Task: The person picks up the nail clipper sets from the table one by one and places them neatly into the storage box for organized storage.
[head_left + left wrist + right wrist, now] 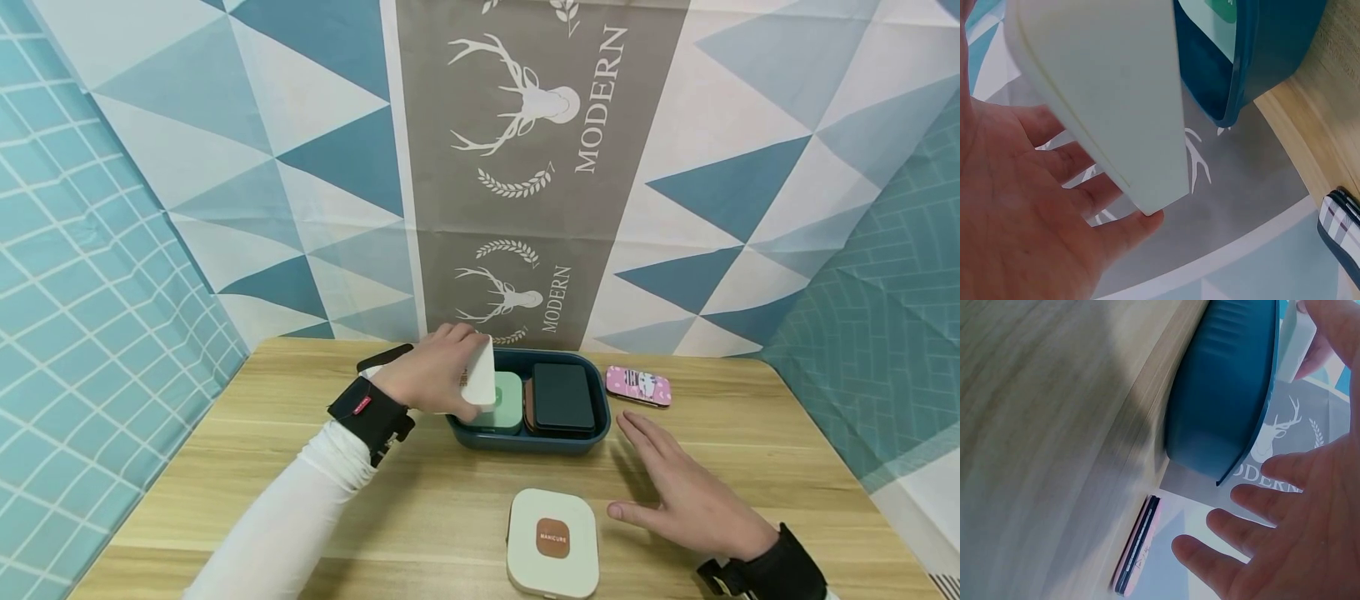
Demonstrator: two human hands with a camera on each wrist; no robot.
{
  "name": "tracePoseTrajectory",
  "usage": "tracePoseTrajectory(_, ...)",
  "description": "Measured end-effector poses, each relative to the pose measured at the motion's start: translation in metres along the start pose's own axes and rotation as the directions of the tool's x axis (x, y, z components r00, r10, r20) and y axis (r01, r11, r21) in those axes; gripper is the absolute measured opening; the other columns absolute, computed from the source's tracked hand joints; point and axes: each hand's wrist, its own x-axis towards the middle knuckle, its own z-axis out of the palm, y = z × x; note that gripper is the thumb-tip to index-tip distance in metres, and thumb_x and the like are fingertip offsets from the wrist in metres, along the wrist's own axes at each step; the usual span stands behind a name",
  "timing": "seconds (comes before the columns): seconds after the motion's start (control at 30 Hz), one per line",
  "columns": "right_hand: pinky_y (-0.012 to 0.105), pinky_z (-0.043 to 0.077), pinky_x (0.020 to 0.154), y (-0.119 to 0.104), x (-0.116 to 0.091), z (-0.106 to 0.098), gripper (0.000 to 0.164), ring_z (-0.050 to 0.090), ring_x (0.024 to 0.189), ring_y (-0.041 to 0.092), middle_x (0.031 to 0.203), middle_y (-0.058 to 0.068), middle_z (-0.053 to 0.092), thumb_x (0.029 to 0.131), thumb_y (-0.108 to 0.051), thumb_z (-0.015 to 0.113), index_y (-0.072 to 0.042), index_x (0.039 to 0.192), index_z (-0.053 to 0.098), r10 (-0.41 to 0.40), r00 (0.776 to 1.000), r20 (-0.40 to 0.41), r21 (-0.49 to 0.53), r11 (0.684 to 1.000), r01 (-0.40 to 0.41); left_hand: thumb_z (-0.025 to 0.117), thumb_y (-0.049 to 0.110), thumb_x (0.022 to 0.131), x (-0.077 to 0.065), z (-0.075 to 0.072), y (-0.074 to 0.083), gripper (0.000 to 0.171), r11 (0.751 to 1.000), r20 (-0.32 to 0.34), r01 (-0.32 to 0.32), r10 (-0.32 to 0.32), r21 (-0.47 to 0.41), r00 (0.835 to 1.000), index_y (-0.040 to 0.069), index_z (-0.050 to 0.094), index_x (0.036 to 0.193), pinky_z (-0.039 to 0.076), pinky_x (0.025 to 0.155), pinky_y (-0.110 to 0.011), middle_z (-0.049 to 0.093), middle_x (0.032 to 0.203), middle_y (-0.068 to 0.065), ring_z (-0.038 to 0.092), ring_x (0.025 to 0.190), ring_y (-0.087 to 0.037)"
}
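In my left hand (pixel 431 372) I grip a flat white box (pixel 481 379), held tilted on edge over the left end of a navy-blue bin (pixel 525 444). The left wrist view shows the fingers curled along one side of the white box (pixel 1110 94). Inside the bin sit a mint-green case (pixel 511 398) and a dark square case (pixel 563 396), with a brown edge showing beside the dark one. My right hand (pixel 686 500) hovers to the right of the bin, fingers straight and spread, touching nothing. A cream case (pixel 552 577) labelled "MANICURE" lies in front of the bin.
A pink patterned case (pixel 637 387) lies right of the bin. Partly behind my left hand, a dark-edged plaid case (pixel 1342 225) rests on the wooden table (pixel 435 533). Patterned cloth walls (pixel 337 167) stand close behind and at both sides.
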Motion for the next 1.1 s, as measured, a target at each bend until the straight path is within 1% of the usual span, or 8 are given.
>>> tracePoseTrajectory(0.33, 0.062, 0.045, 0.111, -0.001, -0.001, -0.001, 0.108, 0.034, 0.153, 0.04, 0.172, 0.017, 0.025, 0.091, -0.069, 0.072, -0.006, 0.167, 0.029, -0.002, 1.0, -0.001, -0.003, 1.0, 0.002, 0.086, 0.049, 0.07, 0.011, 0.007, 0.005, 0.104, 1.0, 0.018, -0.012, 0.012, 0.0, 1.0, 0.005, 0.048, 0.156, 0.048, 0.1, -0.042, 0.052, 0.145, -0.009, 0.048, 0.127, -0.029)
tracePoseTrajectory(0.57, 0.062, 0.045, 0.111, -0.001, -0.001, -0.002, 0.108, 0.033, 0.153, 0.04, 0.172, 0.017, 0.025, 0.091, -0.069, 0.072, -0.006, 0.167, 0.029, -0.01, 1.0, -0.005, -0.008, 1.0, 0.01, 0.086, 0.047, 0.071, 0.02, 0.013, 0.007, 0.103, 1.0, 0.03, -0.019, 0.019, -0.014, 0.999, 0.006, 0.047, 0.156, 0.048, 0.097, -0.041, 0.051, 0.147, -0.009, 0.047, 0.124, -0.028)
tracePoseTrajectory(0.87, 0.062, 0.045, 0.111, -0.001, -0.001, -0.002, 0.108, 0.034, 0.153, 0.04, 0.172, 0.018, 0.026, 0.091, -0.069, 0.072, -0.006, 0.167, 0.029, -0.011, 1.0, -0.006, -0.01, 1.0, 0.011, 0.087, 0.046, 0.072, 0.027, 0.02, 0.008, 0.103, 0.998, 0.039, -0.055, 0.057, -0.041, 0.998, 0.004, 0.046, 0.157, 0.049, 0.097, -0.041, 0.052, 0.145, -0.011, 0.048, 0.121, -0.028)
tracePoseTrajectory(1.1, 0.061, 0.046, 0.111, -0.001, -0.001, -0.001, 0.109, 0.034, 0.153, 0.04, 0.172, 0.018, 0.026, 0.09, -0.07, 0.073, -0.007, 0.167, 0.029, -0.007, 1.0, -0.006, -0.011, 1.0, 0.007, 0.087, 0.045, 0.073, 0.031, 0.026, 0.007, 0.104, 0.996, 0.063, -0.065, 0.069, -0.059, 0.996, 0.005, 0.045, 0.159, 0.05, 0.095, -0.039, 0.051, 0.148, -0.011, 0.048, 0.121, -0.027)
